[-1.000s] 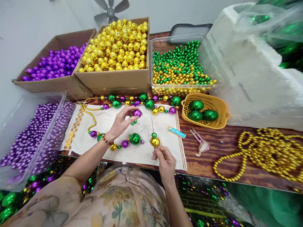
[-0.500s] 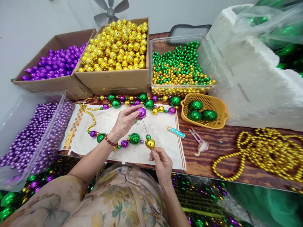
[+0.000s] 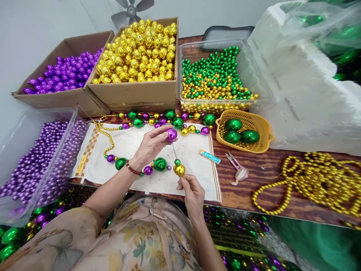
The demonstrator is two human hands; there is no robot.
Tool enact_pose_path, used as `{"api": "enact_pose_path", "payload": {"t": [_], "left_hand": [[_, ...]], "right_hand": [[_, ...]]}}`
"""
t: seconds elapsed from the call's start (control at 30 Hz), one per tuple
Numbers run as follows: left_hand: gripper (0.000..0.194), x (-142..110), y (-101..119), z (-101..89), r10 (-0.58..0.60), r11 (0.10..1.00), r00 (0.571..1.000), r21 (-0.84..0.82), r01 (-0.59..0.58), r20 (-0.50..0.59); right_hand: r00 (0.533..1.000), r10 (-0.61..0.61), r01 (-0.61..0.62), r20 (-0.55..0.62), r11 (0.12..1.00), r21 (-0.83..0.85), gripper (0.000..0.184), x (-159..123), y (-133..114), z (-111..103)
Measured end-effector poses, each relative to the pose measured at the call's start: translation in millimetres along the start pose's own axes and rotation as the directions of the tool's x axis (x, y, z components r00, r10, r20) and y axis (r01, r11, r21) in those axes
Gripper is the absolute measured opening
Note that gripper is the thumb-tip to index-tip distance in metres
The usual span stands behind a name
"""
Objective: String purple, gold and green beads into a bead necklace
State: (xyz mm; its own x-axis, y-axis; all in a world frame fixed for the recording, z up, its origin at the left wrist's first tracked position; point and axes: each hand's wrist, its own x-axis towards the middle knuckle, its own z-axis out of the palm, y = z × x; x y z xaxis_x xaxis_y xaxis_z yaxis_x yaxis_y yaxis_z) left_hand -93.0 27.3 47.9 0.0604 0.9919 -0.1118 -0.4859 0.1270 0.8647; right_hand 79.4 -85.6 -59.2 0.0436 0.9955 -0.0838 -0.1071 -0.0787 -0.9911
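Note:
My left hand [image 3: 153, 145] is closed, thumb and fingers pinching a shiny purple bead [image 3: 172, 134] above the white cloth. A thin needle or wire [image 3: 174, 150] runs from that bead down to a small green bead [image 3: 177, 162]. Right below sits a large gold bead [image 3: 179, 170], touching the green one. The fingertips of my right hand [image 3: 194, 192] are pinched at the underside of the gold bead. Behind my left wrist, a partly hidden strand with a big green bead [image 3: 160, 164] and purple bead [image 3: 148, 170] lies on the cloth.
Across the back stand boxes of purple beads [image 3: 67, 73] and gold beads [image 3: 138, 52], and a clear bin [image 3: 225, 101]. A yellow basket [image 3: 266, 131] holds large green beads. Snips [image 3: 235, 163] and a blue packet [image 3: 210, 156] lie right; gold bead strands [image 3: 324, 184] are farther right.
My left hand has moved slightly right with the purple bead. The gold and green beads and my right hand are almost where they were. The view has shifted slightly.

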Motion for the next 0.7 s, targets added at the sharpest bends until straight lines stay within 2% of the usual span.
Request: {"api": "enact_pose_path", "payload": {"t": [0.37,0.53,0.7], "left_hand": [[0.033,-20,-10,15.5,0.106,0.990,0.994,0.093,-0.109,0.038],[0.032,-29,-7,15.9,0.170,0.972,0.983,0.153,-0.179,0.069],[0.031,-32,-9,17.4,0.156,0.971,0.986,0.175,-0.163,0.055]], "right_hand": [[0.996,-0.020,0.037,-0.091,0.982,0.184,0.018,7,-9,20],[0.995,-0.028,0.046,-0.093,0.980,0.192,0.019,9,-10,20],[0.995,-0.025,0.042,-0.091,0.982,0.187,0.018,11,-23,23]]}}
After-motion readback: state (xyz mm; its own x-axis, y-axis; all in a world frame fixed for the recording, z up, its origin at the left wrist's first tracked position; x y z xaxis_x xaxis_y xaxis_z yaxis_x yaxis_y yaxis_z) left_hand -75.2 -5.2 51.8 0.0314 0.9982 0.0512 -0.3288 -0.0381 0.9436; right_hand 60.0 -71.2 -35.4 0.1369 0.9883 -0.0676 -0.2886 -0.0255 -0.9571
